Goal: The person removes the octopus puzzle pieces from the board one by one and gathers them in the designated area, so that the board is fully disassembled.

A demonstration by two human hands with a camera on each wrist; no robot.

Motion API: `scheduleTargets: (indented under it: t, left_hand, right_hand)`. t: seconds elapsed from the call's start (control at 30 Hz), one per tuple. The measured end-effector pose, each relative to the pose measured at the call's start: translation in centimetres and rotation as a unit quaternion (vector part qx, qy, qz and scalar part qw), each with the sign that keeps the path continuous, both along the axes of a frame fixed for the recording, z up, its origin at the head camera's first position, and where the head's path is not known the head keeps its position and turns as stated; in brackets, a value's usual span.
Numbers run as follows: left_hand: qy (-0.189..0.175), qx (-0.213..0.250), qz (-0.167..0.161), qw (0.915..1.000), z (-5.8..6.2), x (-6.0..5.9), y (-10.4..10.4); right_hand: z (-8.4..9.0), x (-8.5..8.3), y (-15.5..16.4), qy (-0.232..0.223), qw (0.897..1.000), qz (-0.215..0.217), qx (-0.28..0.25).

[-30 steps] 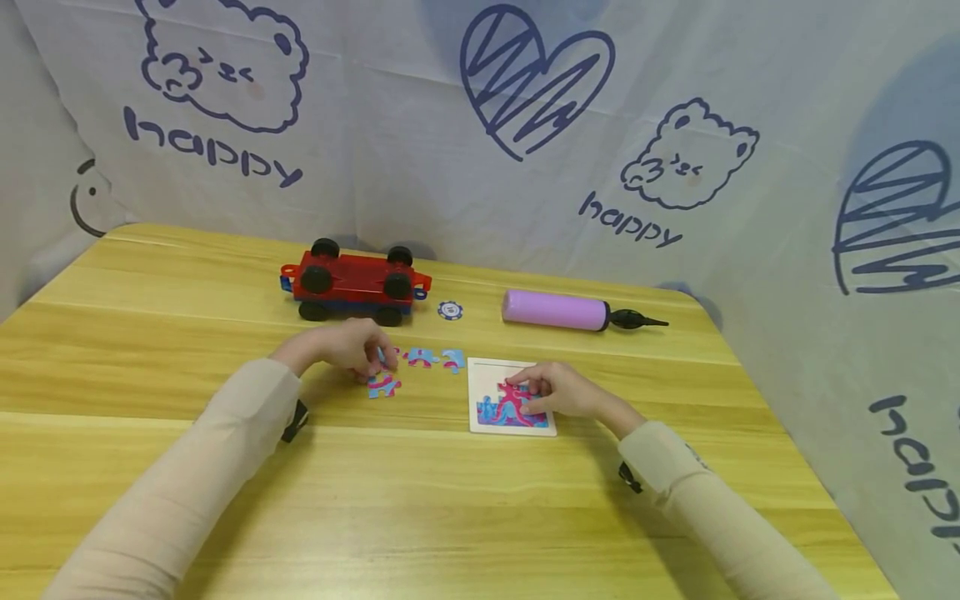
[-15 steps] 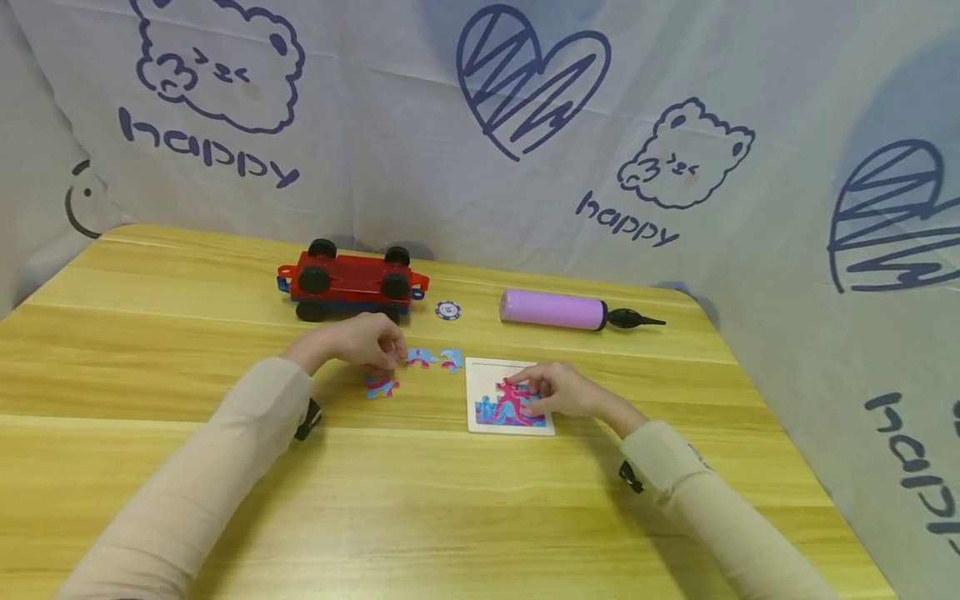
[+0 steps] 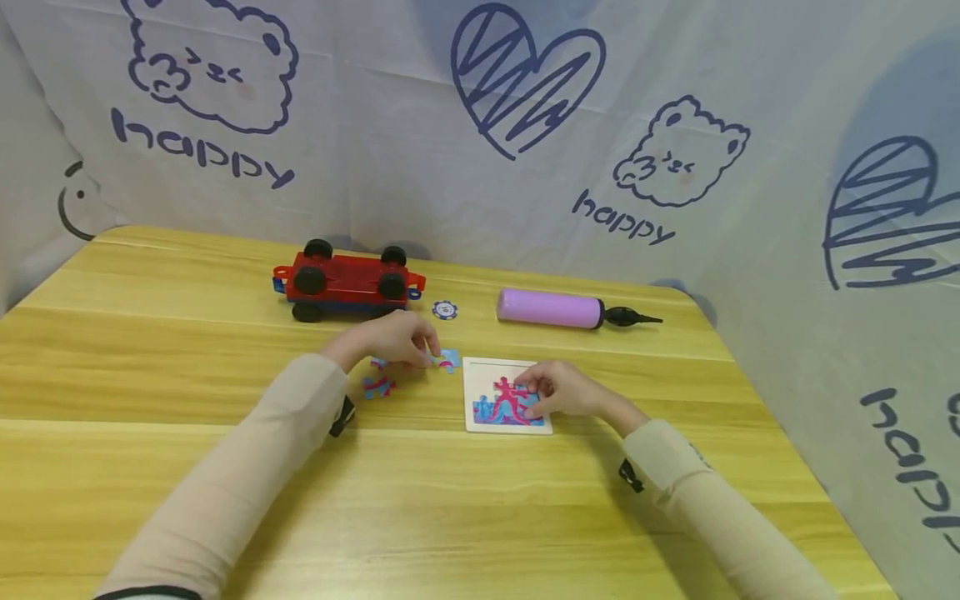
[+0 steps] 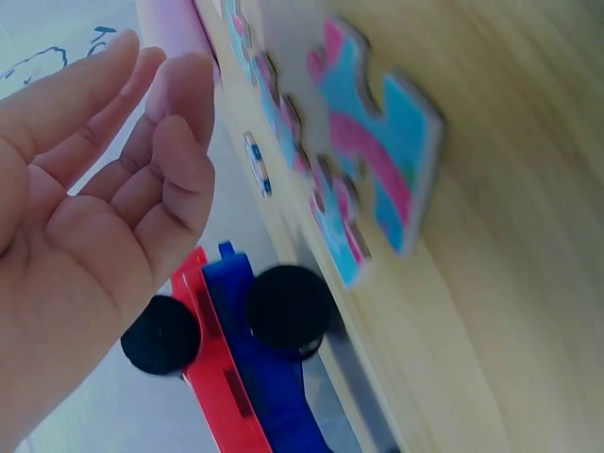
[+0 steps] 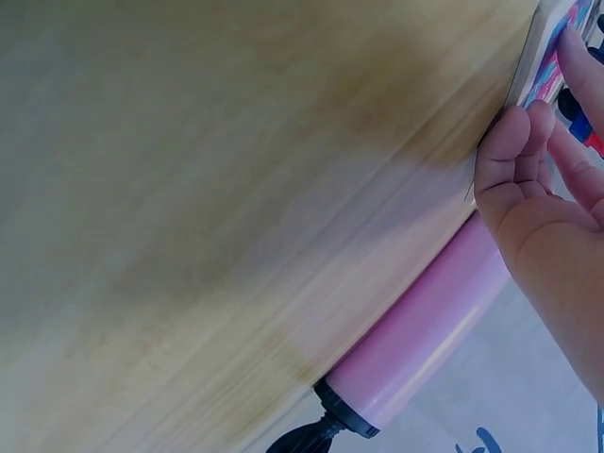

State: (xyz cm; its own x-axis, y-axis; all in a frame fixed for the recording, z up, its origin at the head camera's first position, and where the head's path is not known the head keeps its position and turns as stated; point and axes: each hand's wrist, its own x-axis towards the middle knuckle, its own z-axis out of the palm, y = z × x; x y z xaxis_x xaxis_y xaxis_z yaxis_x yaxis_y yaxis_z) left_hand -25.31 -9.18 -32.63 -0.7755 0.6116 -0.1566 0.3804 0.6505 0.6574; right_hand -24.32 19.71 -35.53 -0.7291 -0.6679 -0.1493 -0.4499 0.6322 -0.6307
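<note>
My left hand [image 3: 397,337] hovers over a row of loose jigsaw pieces, its fingers loosely bent. In the left wrist view nothing shows between those fingers. A blue and pink jigsaw piece [image 4: 382,142] lies nearest that camera, with others behind it. In the head view one jigsaw piece [image 3: 450,360] sits right of the left fingertips; another is partly covered by them. My right hand [image 3: 566,389] rests at the right side of a white puzzle board [image 3: 480,373], thumb and forefinger touching the fitted pieces. A pink octopus picture [image 3: 505,398] shows on the board.
Behind the left hand an upside-down red and blue toy car [image 3: 348,279] stands on its side of the wooden table [image 3: 450,500]. Beside it lies a blue and white chip [image 3: 445,310]. A purple hand pump [image 3: 551,308] lies behind the board. A printed cloth [image 3: 405,167] hangs at the back.
My left hand has moved right along the row, from the leftmost pieces to those nearer the board, leaving the left pieces on the table. The right hand has stayed on the board.
</note>
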Motion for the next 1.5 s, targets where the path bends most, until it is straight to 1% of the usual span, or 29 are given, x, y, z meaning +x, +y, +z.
scheduleTargets:
  t: [0.13,0.23,0.47,0.53,0.63,0.77,0.9,1.03,1.17,1.33,1.5]
  left_hand:
    - [-0.001,0.019,0.000,0.9998,0.1,0.2,1.0]
    - [-0.005,0.025,0.003,0.9997,0.1,0.3,1.7]
    - [-0.022,0.012,0.024,0.9994,0.0,0.0,3.7]
    - [-0.025,0.010,0.025,0.9993,-0.1,-0.1,4.3]
    - [-0.023,0.009,0.021,0.9995,-0.3,-0.3,5.2]
    - [-0.010,0.000,0.009,0.9999,-0.7,-0.6,6.3]
    - [-0.009,-0.013,0.005,0.9999,-1.2,-0.8,7.2]
    - [-0.017,-0.021,0.002,0.9996,-1.5,-0.6,7.8]
    - [-0.014,-0.034,-0.004,0.9993,-1.6,-0.5,8.1]
    - [-0.006,-0.053,-0.006,0.9985,-1.7,-0.3,8.4]
    - [0.009,-0.075,-0.026,0.9968,-1.5,-0.1,9.0]
  right_hand:
    - [0.0,0.0,0.0,-0.006,1.000,-0.004,-0.005]
    - [-0.1,0.0,0.1,-0.010,1.000,-0.006,-0.007]
    - [-0.1,-0.1,0.1,-0.020,1.000,-0.009,-0.013]
    - [-0.2,-0.1,0.1,-0.022,1.000,-0.009,-0.016]
    - [-0.2,-0.1,0.2,-0.026,0.999,-0.009,-0.021]
    - [-0.1,-0.2,0.2,-0.029,0.999,-0.008,-0.026]
    - [-0.1,-0.1,0.2,-0.030,0.999,-0.007,-0.032]
    - [-0.2,-0.2,0.3,-0.025,0.999,0.000,-0.042]
    - [-0.3,-0.2,0.4,-0.025,0.999,0.001,-0.047]
    - [-0.2,-0.1,0.3,-0.033,0.998,-0.010,-0.045]
    - [-0.3,-0.1,0.5,-0.033,0.998,-0.008,-0.046]
